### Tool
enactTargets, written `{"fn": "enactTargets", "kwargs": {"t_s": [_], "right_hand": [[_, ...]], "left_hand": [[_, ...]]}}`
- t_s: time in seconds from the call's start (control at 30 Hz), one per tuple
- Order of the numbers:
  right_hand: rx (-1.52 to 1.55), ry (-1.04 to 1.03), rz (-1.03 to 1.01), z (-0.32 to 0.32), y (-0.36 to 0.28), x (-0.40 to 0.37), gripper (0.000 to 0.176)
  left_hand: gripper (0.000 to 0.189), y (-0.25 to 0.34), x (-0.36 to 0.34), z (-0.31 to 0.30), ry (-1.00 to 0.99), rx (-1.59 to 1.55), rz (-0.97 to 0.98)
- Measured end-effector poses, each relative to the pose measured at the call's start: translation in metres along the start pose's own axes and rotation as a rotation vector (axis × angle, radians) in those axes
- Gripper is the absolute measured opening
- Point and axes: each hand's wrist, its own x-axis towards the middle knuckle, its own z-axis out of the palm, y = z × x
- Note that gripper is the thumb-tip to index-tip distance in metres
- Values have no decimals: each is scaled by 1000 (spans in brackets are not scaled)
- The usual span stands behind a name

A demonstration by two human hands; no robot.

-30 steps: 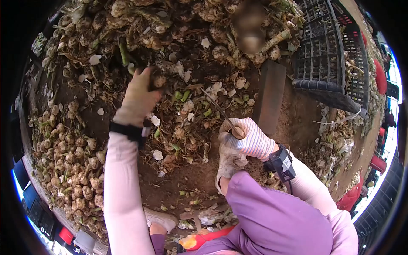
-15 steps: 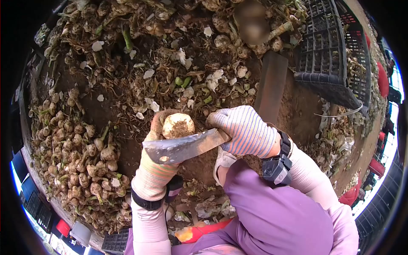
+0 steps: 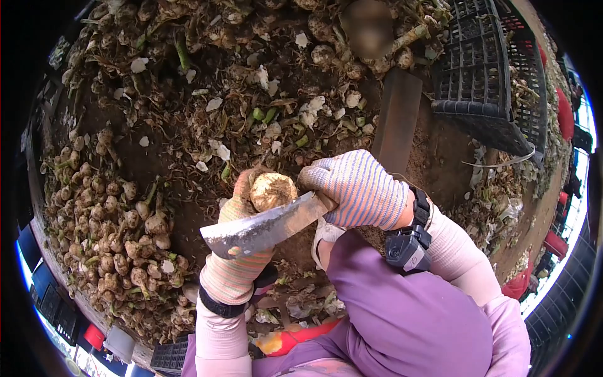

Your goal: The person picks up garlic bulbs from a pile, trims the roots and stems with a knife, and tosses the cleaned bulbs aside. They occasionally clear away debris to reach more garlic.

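Note:
My left hand (image 3: 239,267), in a striped knit glove, grips a garlic bulb (image 3: 274,191) with its cut, brownish root side facing up. My gloved right hand (image 3: 360,188) holds a knife (image 3: 260,227) by its short handle. Its broad, slightly curved blade has a hole near the tip and points left. The blade lies across the near side of the bulb, overlapping my left hand and hiding part of it. Both hands are in front of my purple-clad knee.
Many garlic bulbs (image 3: 107,239) are heaped at left, with more stalked bulbs (image 3: 220,28) along the back. Trimmings (image 3: 276,125) litter the soil between. A flat, dark board (image 3: 397,119) lies beyond my right hand. A black plastic crate (image 3: 474,69) stands at back right.
The bulb has shifted slightly right and tilted in my left hand. The knife has slid a little left and toward me, its tip now lower. My right hand has moved slightly left.

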Motion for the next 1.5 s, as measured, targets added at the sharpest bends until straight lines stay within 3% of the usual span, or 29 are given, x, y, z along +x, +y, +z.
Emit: {"fn": "enactTargets", "kwargs": {"t_s": [0.1, 0.33, 0.43, 0.5, 0.53, 0.6, 0.63, 0.67, 0.7, 0.73, 0.8, 0.83, 0.87, 0.93, 1.0, 1.07, 1.1, 1.13, 1.2, 1.23, 1.27, 1.33, 1.37, 1.4, 1.5], "right_hand": [[1, -15, 1, -4, -2, 0, 33], [-36, -73, 9, -3, 0, -3, 29], [9, -82, 14, -2, 2, -2, 28], [44, -52, -36, 1, 10, -4, 28], [78, -21, -86, 4, 15, -5, 27], [61, 0, -107, 14, 25, -3, 26], [56, -38, -131, 16, 29, -1, 26], [52, -78, -153, 19, 31, 0, 27], [124, -2, -173, 26, 30, 2, 25], [121, -1, -169, 29, 39, 0, 25], [78, 13, 131, 28, 60, -1, 25], [54, 11, 201, 23, 64, -8, 27], [24, -22, 213, 19, 66, -11, 32], [253, 118, 177, 14, 48, -10, 28], [349, 97, 243, 9, 36, -6, 24], [417, 130, 249, 11, 29, -7, 17], [477, 97, 309, 13, 27, -8, 14], [476, 101, 304, 17, 24, -9, 14], [754, 56, 329, 25, 17, -9, 12], [706, -14, 324, 22, 11, -7, 10], [656, -30, 237, 17, 5, -2, 10], [711, 6, 97, 21, 3, 5, 12], [735, 5, 66, 30, 6, 8, 17], [758, -93, 151, 33, 11, 8, 17], [833, -122, 390, 57, 35, -2, 16]], "left_hand": [[28, 7, -9, 5, -14, -199, 6], [34, -2, -5, 6, -60, -93, 45], [42, 17, -6, 8, 50, -205, -110], [34, 25, -5, 6, -161, 437, 398], [34, 22, -6, 7, -162, 438, 398], [42, 11, -13, 11, -113, -24, -41], [42, 10, -15, 11, -115, -22, -39], [49, 8, -16, 11, -73, -243, -173], [56, 7, -19, 12, -33, -464, -309], [56, 7, -26, 12, -38, -464, -309], [67, 12, -41, 7, -302, -674, -2], [70, 16, -43, 1, -371, -409, 49], [70, 16, -46, 3, -347, -407, 44], [57, 17, -34, 11, 96, -329, 172], [39, 27, -17, 6, 237, -213, 6], [45, 21, -14, -10, 155, -486, -10], [48, 14, -7, -9, 113, -803, 70], [47, 13, -8, -3, 211, -1061, 72], [34, 20, -4, 1, 72, -1402, 145], [21, 19, -1, 6, 28, -1507, 199], [21, 14, 4, 11, 19, -1509, 196], [20, 10, 13, 21, -314, -1775, 431], [23, 15, 9, 26, -308, -1780, 397], [23, 16, 7, 25, -312, -1776, 404], [34, 30, 5, -2, -513, -1670, 573]]}}
